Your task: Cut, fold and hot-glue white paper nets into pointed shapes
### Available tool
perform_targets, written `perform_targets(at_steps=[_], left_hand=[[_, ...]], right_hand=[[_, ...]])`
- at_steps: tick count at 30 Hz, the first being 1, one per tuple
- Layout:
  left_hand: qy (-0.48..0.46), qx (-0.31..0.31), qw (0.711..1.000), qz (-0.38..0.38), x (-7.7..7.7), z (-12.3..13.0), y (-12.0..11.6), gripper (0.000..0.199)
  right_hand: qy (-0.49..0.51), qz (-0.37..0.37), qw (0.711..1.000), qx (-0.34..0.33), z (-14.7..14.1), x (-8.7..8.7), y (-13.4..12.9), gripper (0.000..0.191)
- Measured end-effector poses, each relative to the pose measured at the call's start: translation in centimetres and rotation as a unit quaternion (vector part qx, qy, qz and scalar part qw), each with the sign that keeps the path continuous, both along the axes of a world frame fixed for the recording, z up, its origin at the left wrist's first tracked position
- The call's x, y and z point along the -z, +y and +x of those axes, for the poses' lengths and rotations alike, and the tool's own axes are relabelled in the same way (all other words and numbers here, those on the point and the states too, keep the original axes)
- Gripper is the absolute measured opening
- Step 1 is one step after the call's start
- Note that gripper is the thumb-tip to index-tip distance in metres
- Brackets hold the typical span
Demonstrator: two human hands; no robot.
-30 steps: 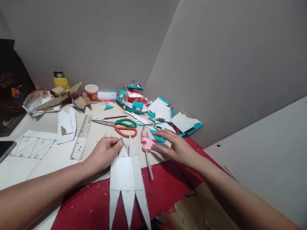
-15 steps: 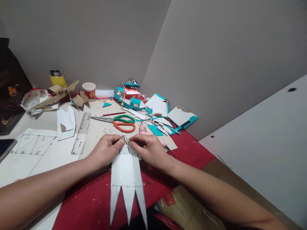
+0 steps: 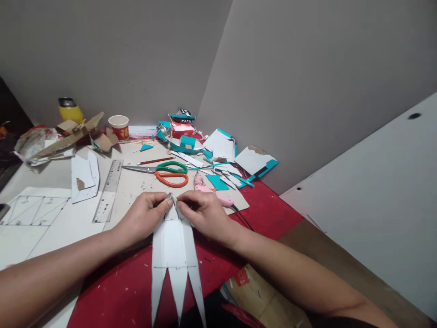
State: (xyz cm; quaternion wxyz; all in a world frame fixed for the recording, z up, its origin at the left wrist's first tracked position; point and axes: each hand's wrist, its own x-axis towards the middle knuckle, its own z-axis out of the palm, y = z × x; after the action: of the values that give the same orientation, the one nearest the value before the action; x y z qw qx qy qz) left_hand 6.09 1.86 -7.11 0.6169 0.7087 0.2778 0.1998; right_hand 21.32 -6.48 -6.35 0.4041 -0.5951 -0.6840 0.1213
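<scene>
A white cardboard cut-out with pencilled lines and long pointed flaps hangs at the table's front edge, its lower points toward me. My left hand pinches the left side of its upper tips between thumb and fingers. On the right side of the same tips, my right hand is closed in a pinch too. The tips lean together between the two hands; whether they touch is hard to see. Just beyond my right hand lies a pink glue gun with a black cord.
Scissors with green and orange handles, a pencil and a clear ruler lie ahead. White and teal scraps pile up at right. A paper cup and yellow bottle stand behind. Drawn-on paper lies left.
The view has shifted slightly, so most things sit a little further left. Both hands keep their pinch on the cut-out's tips, and more of the glue gun shows.
</scene>
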Motion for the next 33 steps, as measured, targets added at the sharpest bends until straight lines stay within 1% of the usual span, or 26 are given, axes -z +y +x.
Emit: perform_targets(at_steps=[8,19,27,33], left_hand=[[0.034,0.001,0.999,0.028,-0.66,0.05,-0.16,0.029],[0.018,-0.032,0.998,0.057,-0.46,0.13,-0.63,0.03],[0.004,-0.017,0.997,0.076,-0.22,-0.05,-0.49,0.027],[0.009,-0.028,0.996,0.09,-0.29,-0.04,-0.51,0.025]], right_hand=[[-0.009,-0.001,1.0,0.011,0.11,0.33,0.1,0.015],[-0.026,0.013,0.999,0.014,0.0,0.59,-0.02,0.014],[-0.021,0.03,0.999,0.006,-0.07,0.58,-0.07,0.014],[-0.024,0.033,0.999,0.006,-0.08,0.35,-0.09,0.014]])
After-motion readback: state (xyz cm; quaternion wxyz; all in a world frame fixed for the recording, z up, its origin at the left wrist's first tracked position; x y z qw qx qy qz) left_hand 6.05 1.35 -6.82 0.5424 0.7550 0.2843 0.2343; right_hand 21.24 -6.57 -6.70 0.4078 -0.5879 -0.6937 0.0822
